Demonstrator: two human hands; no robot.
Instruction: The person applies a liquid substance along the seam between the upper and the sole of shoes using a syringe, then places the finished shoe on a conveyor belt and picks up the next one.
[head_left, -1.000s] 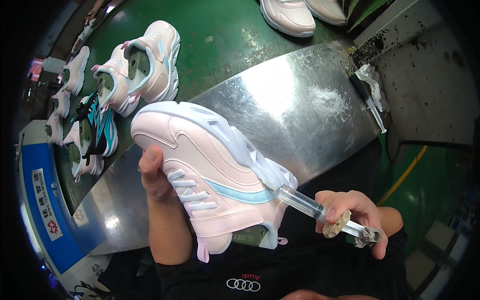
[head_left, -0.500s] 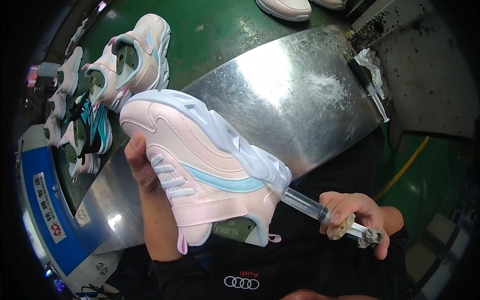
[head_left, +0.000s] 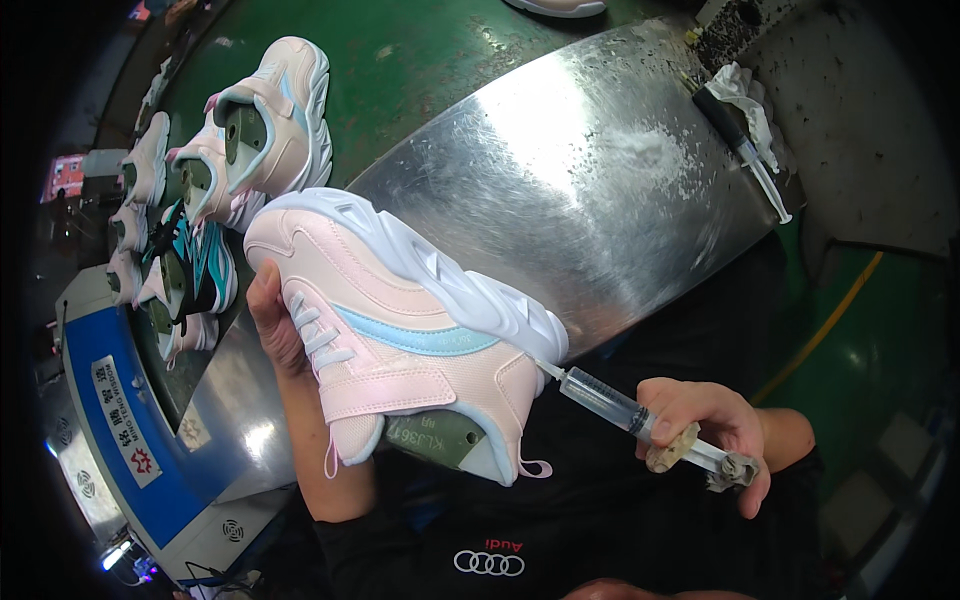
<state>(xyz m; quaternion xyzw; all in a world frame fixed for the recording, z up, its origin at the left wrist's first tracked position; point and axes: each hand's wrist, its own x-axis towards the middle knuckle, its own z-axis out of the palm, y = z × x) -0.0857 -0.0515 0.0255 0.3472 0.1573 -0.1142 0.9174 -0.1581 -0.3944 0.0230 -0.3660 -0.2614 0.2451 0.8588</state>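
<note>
A pale pink sneaker (head_left: pixel 385 290) with a light blue stripe and thick white sole lies tilted on its side in the air, its toe toward the far left. My left hand (head_left: pixel 277 325) grips it at the toe end, the thumb showing and the other fingers hidden behind it. A dark green shoe last (head_left: pixel 440 438) fills its opening. Against the heel, where upper meets sole, rests the tip of a clear syringe (head_left: pixel 603 402). My right hand (head_left: pixel 705 415) is closed round the syringe's rear, where grimy wrapping covers the flange and plunger end.
Beyond the sneaker stretches a scratched metal plate (head_left: pixel 480 170) with white residue. A black-handled brush (head_left: pixel 730 130) and crumpled white tissue (head_left: pixel 750 105) lie at its far right. More sneakers (head_left: pixel 280 115) stand at the far left on a green surface, near a blue-and-white machine panel (head_left: pixel 110 400).
The syringe tip has shifted along the sole seam toward the back of the heel. The sneaker has moved slightly left and turned a little. The whole view has shifted somewhat.
</note>
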